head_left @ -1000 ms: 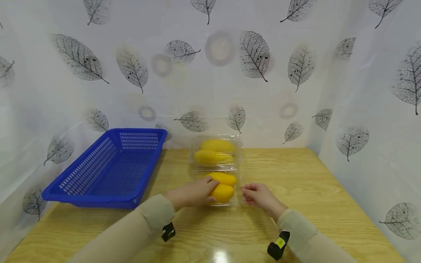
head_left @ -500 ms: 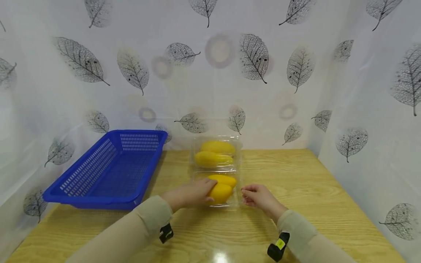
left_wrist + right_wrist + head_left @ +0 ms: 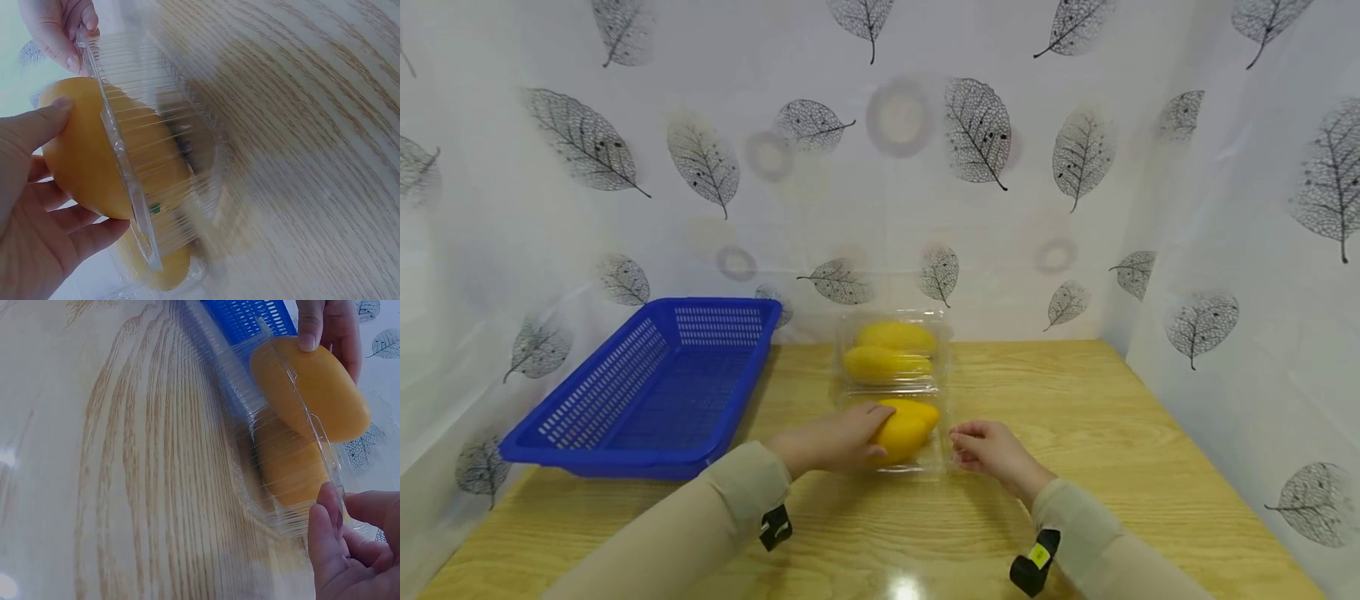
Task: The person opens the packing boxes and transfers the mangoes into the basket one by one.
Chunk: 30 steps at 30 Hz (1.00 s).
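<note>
Low in the front compartment of a clear plastic container (image 3: 943, 457), a large yellow mango-like fruit (image 3: 899, 437) is gripped at its left end by my left hand (image 3: 831, 440). In the left wrist view, my thumb lies on top of this fruit (image 3: 84, 153) and the fingers curl beneath it. A second yellow fruit (image 3: 928, 412) lies just behind, partly covered; the right wrist view shows it through the clear wall (image 3: 290, 464). My right hand (image 3: 996, 454) pinches the container's right rim between thumb and fingers, as the right wrist view confirms (image 3: 356, 550).
Two more yellow fruits (image 3: 897, 336) (image 3: 886, 364) lie in the clear plastic section behind. A blue perforated basket (image 3: 681, 400) stands at the left of the wooden table (image 3: 1037, 392). A leaf-patterned curtain (image 3: 880, 200) hangs behind and at both sides.
The fruit in my left hand has shifted slightly left and back, covering more of the fruit behind it. My left hand moved with it; my right hand stayed at the rim.
</note>
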Each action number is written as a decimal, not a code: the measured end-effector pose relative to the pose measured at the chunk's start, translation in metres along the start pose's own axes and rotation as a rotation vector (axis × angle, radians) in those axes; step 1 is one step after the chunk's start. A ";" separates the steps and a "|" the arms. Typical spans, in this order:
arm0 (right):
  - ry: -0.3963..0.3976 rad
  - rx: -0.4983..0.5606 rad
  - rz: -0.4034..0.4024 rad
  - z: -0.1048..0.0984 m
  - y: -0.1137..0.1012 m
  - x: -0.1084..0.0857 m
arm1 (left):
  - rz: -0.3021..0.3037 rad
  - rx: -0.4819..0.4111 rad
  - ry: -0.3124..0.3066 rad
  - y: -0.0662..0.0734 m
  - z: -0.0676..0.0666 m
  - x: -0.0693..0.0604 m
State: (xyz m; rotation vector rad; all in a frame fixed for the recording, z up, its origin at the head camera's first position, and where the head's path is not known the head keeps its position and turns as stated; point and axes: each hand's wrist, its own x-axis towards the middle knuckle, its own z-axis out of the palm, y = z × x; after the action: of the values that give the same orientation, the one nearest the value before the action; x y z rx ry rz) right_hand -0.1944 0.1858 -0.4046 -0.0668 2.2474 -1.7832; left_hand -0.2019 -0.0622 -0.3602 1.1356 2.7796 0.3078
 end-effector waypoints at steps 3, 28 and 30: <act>-0.004 0.005 -0.005 0.000 0.000 0.000 | 0.001 0.001 -0.012 0.000 -0.001 -0.001; -0.010 0.017 -0.013 0.000 0.001 -0.002 | 0.080 0.068 -0.023 0.005 -0.015 -0.002; -0.011 0.019 -0.012 0.001 0.001 -0.002 | 0.088 0.075 -0.018 0.006 -0.017 -0.004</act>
State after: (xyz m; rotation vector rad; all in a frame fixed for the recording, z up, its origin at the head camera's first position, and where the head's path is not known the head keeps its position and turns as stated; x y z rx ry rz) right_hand -0.1923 0.1859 -0.4049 -0.0864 2.2265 -1.8058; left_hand -0.1981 -0.0630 -0.3422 1.2733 2.7522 0.2016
